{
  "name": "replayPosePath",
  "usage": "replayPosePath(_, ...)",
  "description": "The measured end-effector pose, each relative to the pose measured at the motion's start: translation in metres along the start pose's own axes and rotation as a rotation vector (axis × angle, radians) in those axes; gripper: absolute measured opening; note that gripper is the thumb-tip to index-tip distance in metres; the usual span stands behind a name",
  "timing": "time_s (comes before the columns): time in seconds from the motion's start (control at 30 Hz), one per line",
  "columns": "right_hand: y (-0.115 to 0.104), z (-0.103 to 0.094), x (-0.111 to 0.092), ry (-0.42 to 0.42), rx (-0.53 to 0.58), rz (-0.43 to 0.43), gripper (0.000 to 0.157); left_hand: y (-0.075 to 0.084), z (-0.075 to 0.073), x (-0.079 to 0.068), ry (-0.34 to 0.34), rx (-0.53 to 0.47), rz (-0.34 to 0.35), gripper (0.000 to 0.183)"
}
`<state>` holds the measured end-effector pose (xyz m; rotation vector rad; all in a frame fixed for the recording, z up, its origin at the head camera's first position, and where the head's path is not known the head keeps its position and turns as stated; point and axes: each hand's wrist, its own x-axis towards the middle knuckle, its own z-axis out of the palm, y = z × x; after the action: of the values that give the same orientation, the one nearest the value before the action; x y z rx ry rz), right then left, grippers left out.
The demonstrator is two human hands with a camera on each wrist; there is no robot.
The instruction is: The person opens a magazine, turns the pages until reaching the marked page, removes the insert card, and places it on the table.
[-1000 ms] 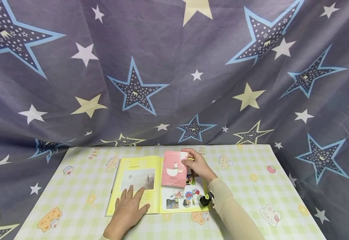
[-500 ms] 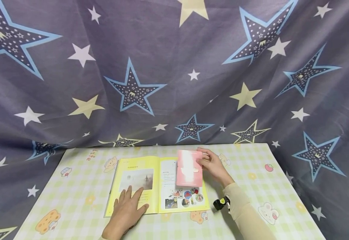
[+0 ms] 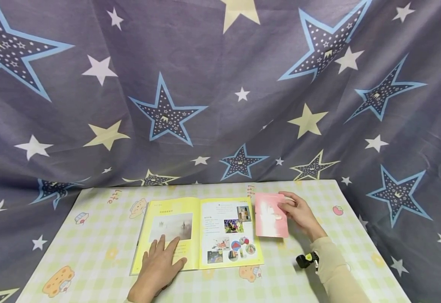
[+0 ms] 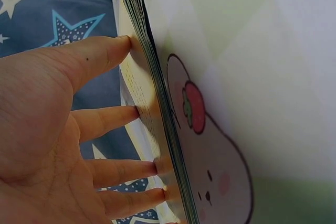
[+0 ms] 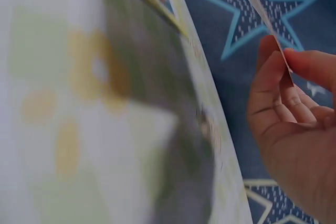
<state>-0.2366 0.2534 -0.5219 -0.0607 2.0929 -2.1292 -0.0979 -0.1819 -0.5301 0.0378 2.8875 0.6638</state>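
An open book (image 3: 171,252) lies on the table, with a yellow left page and a white, pictured right page. My left hand (image 3: 160,263) rests on the lower left page with fingers spread. In the left wrist view its fingertips (image 4: 122,45) touch the page near the book's edge. Just right of the book, my right hand (image 3: 300,212) pinches a thin pink card (image 3: 269,225) by its upper right edge. Glare whitens much of the card's face. The right wrist view shows the card (image 5: 257,3) edge-on between thumb and fingers, raised off the table.
A green-and-white checked cloth (image 3: 102,235) with cartoon prints covers the table. Behind it hangs a dark curtain (image 3: 212,139) with stars. A black wrist device (image 3: 305,259) is strapped at the right sleeve. The card's shadow falls on the cloth.
My right hand has carried the pink card rightward from above the right page to beside the book, uncovering that page's pictures. The left hand has stayed on the left page.
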Motion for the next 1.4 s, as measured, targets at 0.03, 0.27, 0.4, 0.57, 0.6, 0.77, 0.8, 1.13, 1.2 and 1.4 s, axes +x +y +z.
replayPosePath(0.03,0.0,-0.004,-0.001,-0.006,-0.009,0.002,0.055,0.0,0.0,0.0,0.001,-0.001,0.001,0.071)
replayPosePath(0.27,0.004,-0.03,-0.003,-0.011,-0.042,0.049,0.056,0.0,-0.001,0.0,0.006,0.007,0.009,0.071)
replayPosePath(0.4,0.007,-0.039,-0.001,-0.013,-0.069,0.075,0.055,0.0,-0.002,-0.001,0.009,0.009,0.014,0.07)
replayPosePath(0.57,0.008,-0.044,0.0,-0.018,-0.112,0.097,0.054,0.0,-0.002,-0.001,0.012,0.003,0.014,0.071)
replayPosePath(0.6,0.009,-0.045,0.0,-0.023,-0.118,0.099,0.055,0.0,-0.002,-0.001,0.012,0.003,0.013,0.071)
replayPosePath(0.77,0.011,-0.047,0.002,-0.03,-0.158,0.107,0.057,0.001,-0.003,-0.002,0.009,0.008,0.005,0.07)
replayPosePath(0.8,0.012,-0.047,0.002,-0.03,-0.171,0.109,0.056,0.001,-0.003,-0.002,0.008,0.009,0.003,0.07)
replayPosePath(1.13,0.018,-0.047,0.007,0.039,-0.495,0.088,0.049,0.001,-0.002,-0.002,0.003,0.001,-0.01,0.071)
replayPosePath(1.2,0.018,-0.048,0.007,0.061,-0.555,0.075,0.046,0.002,-0.002,-0.001,0.005,0.0,-0.012,0.071)
replayPosePath(1.4,0.01,-0.05,0.002,0.131,-0.728,0.038,0.038,0.001,-0.001,-0.001,0.019,-0.012,0.0,0.07)
